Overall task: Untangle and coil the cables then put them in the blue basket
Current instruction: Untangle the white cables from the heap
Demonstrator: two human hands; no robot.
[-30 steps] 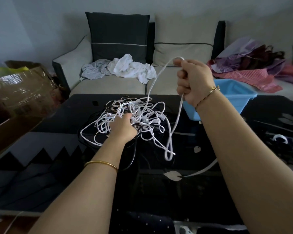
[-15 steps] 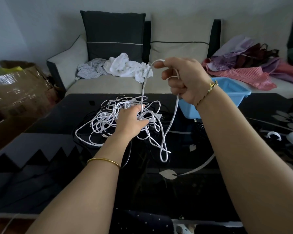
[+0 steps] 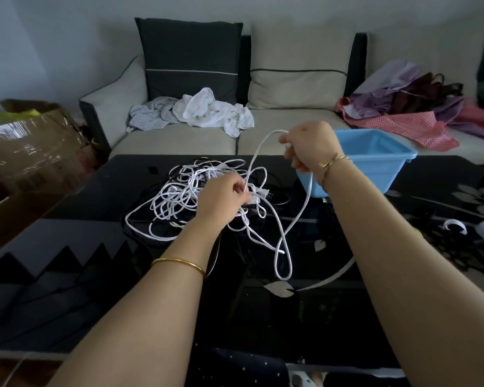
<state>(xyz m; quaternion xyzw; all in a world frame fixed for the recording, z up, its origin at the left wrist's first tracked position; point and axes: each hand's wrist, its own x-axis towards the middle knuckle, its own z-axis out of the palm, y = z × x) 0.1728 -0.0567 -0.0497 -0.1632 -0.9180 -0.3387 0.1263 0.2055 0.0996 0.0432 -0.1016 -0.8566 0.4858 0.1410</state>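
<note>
1. Cables (image 3: 187, 191) lie tangled on the desk (image 3: 263, 317), near the blue basket (image 3: 380, 163).
2. My left fingers (image 3: 238, 189) pinch a strand in the heap.
3. My right fingers (image 3: 292, 160) grip a raised white loop.

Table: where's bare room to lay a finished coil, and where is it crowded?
Bare: the near strip of the table between the forearms, below the hanging loop of white cable, and the zigzag-patterned corner left of the left forearm. Crowded: the cable tangle under the left hand, the blue basket behind the right hand.
</note>
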